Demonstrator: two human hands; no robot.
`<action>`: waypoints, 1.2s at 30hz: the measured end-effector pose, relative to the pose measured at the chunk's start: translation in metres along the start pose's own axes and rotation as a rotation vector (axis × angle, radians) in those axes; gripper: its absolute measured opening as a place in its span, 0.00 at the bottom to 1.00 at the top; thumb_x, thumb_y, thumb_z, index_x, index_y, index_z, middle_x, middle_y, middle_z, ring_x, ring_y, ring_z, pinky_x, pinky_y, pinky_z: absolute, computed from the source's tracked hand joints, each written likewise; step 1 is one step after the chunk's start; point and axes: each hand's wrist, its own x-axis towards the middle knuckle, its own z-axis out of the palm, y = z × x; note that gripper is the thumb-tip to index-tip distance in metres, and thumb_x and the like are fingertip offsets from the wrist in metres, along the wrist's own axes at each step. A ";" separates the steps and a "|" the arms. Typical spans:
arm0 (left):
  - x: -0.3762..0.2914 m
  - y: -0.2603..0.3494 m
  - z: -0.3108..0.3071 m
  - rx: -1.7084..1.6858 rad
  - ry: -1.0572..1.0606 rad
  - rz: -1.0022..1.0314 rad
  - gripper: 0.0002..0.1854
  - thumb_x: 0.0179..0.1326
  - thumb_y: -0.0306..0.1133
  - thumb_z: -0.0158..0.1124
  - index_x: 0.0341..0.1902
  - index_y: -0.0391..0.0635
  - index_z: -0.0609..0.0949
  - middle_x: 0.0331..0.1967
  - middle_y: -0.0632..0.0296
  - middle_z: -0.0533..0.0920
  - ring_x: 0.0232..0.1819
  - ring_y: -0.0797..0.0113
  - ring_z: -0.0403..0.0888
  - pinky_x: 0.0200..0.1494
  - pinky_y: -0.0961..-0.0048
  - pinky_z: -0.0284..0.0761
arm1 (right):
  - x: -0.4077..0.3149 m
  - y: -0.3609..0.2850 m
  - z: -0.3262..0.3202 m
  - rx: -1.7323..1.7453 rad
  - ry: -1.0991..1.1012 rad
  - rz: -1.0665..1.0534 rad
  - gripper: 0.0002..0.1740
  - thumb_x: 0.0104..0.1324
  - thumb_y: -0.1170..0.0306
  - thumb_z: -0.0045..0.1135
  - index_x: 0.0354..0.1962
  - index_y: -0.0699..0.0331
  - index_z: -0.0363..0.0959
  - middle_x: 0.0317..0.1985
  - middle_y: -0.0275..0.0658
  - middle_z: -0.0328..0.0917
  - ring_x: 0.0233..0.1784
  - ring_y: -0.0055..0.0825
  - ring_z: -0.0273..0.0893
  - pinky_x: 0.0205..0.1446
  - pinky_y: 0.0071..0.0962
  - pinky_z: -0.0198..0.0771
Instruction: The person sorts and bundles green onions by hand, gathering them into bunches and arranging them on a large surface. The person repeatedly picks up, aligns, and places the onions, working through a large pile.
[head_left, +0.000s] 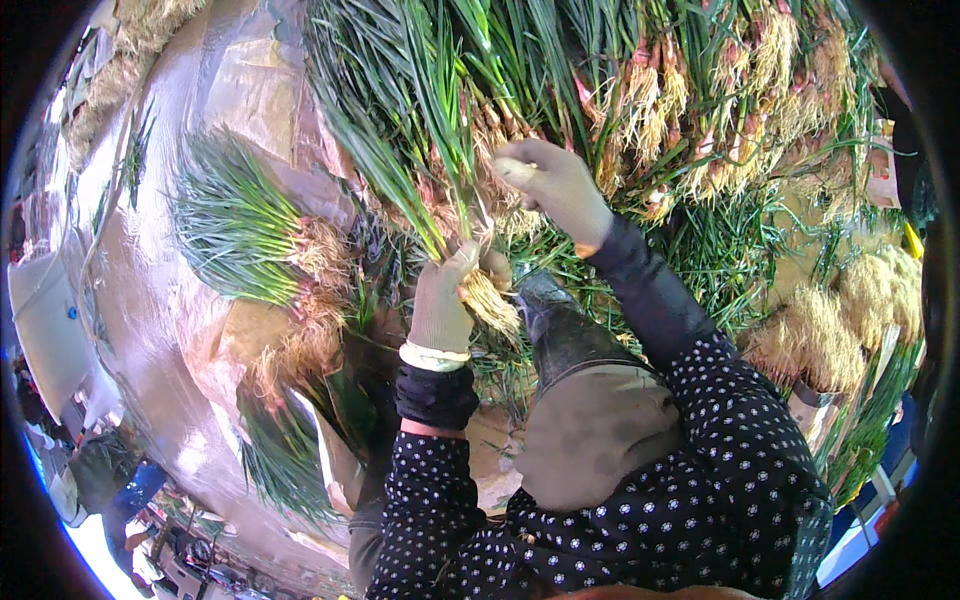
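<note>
My left hand (444, 300), in a pale knitted glove, grips a small bunch of green garlic (487, 300) near its root end. The yellowish roots stick out past the fingers, and the long green leaves point up and left. To the upper right, my right hand (559, 187), gloved the same way, is raised with its fingers curled. Whether those fingers pinch anything is not clear. Just beyond both hands lies a large heap of green garlic (390, 97), with pinkish stem bases and pale, tangled roots.
At left, a sorted pile of green garlic (240, 225) lies on wet plastic sheeting (157, 247), and another bunch (289, 457) sits below. Root-up bundles (810, 337) stand at right. Loose leaves (712, 255) litter the ground around my dark boot (562, 322).
</note>
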 end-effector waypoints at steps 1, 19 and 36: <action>-0.003 -0.001 0.004 -0.028 -0.028 0.018 0.17 0.72 0.37 0.51 0.50 0.34 0.81 0.35 0.60 0.82 0.35 0.70 0.80 0.41 0.73 0.78 | 0.010 0.002 0.005 0.045 -0.035 -0.089 0.25 0.67 0.50 0.62 0.42 0.67 0.80 0.35 0.34 0.79 0.33 0.17 0.75 0.34 0.25 0.71; -0.038 0.066 -0.028 -0.195 0.109 0.419 0.25 0.66 0.38 0.62 0.64 0.43 0.73 0.38 0.63 0.76 0.31 0.72 0.72 0.39 0.71 0.75 | -0.063 0.032 -0.089 -1.657 -0.978 0.167 0.13 0.62 0.58 0.58 0.33 0.57 0.83 0.29 0.43 0.83 0.33 0.40 0.84 0.28 0.44 0.73; 0.066 0.022 -0.016 -0.097 0.139 0.232 0.16 0.70 0.30 0.56 0.58 0.37 0.81 0.39 0.66 0.82 0.38 0.74 0.79 0.38 0.74 0.76 | 0.007 -0.006 0.017 -0.801 0.072 -0.116 0.23 0.56 0.51 0.68 0.37 0.62 0.76 0.32 0.47 0.81 0.34 0.46 0.82 0.37 0.41 0.75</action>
